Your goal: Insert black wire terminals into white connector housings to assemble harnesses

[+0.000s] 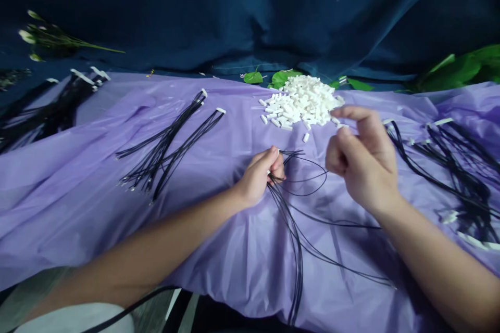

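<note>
My left hand is closed around a bundle of thin black wires near the middle of the table. A bit of white shows at its thumb tip; I cannot tell whether it is a connector. From this hand the wires hang down toward the front edge, and some run off to the right. One thin loop bows out close to my right hand. That hand is raised, index finger and thumb apart, the other fingers curled. Just beyond it lies a heap of small white connector housings.
Purple plastic sheeting covers the table. Finished-looking black wire bundles with white connectors lie at left; more wires lie at right. Dark blue cloth, green leaves and white-budded stems are at the back.
</note>
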### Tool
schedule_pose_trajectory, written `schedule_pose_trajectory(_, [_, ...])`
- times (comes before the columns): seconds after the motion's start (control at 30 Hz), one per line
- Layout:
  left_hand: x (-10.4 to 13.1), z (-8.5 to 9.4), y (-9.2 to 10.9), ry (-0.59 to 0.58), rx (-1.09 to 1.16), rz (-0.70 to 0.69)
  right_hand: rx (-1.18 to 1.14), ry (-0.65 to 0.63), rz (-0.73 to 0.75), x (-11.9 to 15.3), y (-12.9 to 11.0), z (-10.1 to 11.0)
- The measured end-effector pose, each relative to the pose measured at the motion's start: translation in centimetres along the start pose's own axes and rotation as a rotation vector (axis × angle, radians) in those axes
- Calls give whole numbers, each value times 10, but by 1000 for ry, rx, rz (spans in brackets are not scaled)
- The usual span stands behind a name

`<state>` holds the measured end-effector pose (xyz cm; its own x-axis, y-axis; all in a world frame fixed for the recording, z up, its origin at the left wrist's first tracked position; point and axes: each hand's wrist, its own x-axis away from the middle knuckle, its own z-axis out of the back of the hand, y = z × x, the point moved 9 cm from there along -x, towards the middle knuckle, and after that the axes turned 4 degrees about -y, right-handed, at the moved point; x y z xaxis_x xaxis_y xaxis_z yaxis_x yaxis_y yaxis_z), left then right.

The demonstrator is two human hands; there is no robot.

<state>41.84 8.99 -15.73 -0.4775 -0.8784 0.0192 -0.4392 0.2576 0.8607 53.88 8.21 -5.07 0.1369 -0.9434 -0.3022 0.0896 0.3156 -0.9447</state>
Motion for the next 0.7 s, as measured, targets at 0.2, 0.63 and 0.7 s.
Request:
schedule_pose_trajectory(0.2, [1, 2, 1, 34, -90, 10, 399, -166, -25, 11, 3, -21])
schedule_pose_trajectory(0.63, [2, 0, 3, 22, -60, -5, 740, -107, 176, 12, 0, -21])
schedule_pose_trajectory(0.7, [2, 0, 4, 19, -59, -13, 724, -96, 176, 13, 0, -20])
